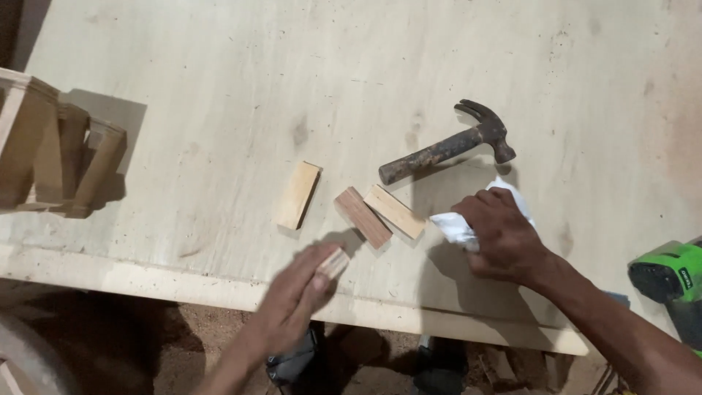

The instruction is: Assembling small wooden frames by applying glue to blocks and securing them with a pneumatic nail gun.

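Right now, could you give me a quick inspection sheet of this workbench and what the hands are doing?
Surface: pale plywood bench top, stained and scuffed.
Job's things: small wood block gripped in the left hand; white wad under the right hand; three loose wood blocks lying flat between the hands.
Clutter: rusty claw hammer; green power tool at the right edge.
Fingers: left curled round the block; right pressing on the wad.
Cables: nothing seen.
Surroundings: slatted wooden frame on the left; sawdust-covered floor below.
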